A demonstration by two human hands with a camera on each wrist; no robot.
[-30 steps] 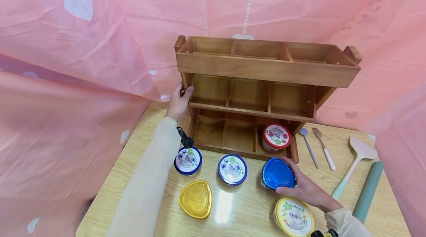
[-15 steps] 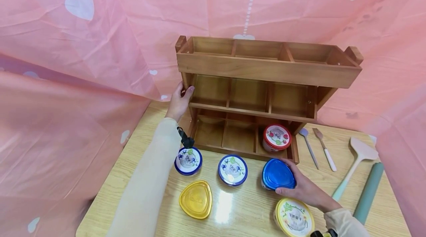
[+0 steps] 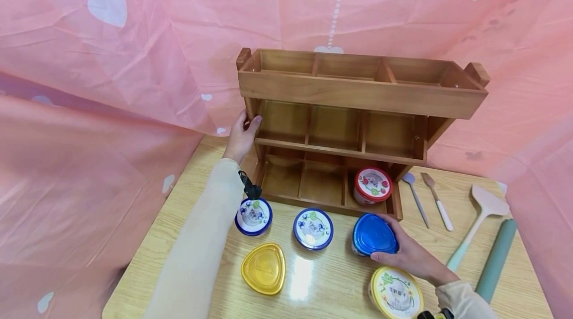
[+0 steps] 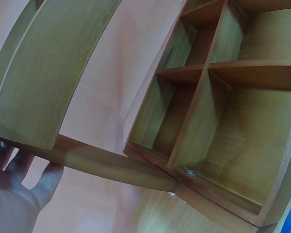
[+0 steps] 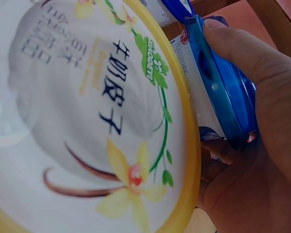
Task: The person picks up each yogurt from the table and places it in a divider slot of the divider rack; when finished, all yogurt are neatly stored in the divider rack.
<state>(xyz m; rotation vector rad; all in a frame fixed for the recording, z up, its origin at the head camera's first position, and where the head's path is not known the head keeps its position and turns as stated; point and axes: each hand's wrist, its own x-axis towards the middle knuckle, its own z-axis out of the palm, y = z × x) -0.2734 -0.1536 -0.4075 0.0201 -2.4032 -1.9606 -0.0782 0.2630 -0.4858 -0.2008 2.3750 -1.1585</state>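
A three-tier wooden rack (image 3: 358, 95) stands at the back of the table. My left hand (image 3: 241, 135) grips its left upright at middle-shelf height; the left wrist view shows the fingers (image 4: 19, 167) wrapped behind the post of the rack (image 4: 223, 121). My right hand (image 3: 409, 252) holds a blue-lidded tub (image 3: 373, 235) on the table in front of the rack's right end. In the right wrist view the thumb presses on the blue-lidded tub (image 5: 218, 82) and the hand (image 5: 262, 160) curls round it. A red-lidded tub (image 3: 372, 184) sits in the bottom right compartment.
Two blue-rimmed tubs (image 3: 253, 216) (image 3: 313, 228), a yellow triangular lid (image 3: 263, 267) and a yellow-rimmed tub (image 3: 396, 293) (image 5: 87, 111) lie on the wooden table (image 3: 188, 194). Utensils (image 3: 434, 199), a spatula (image 3: 476, 219) and a green roll (image 3: 496, 259) lie right. Pink cloth (image 3: 112, 85) surrounds everything.
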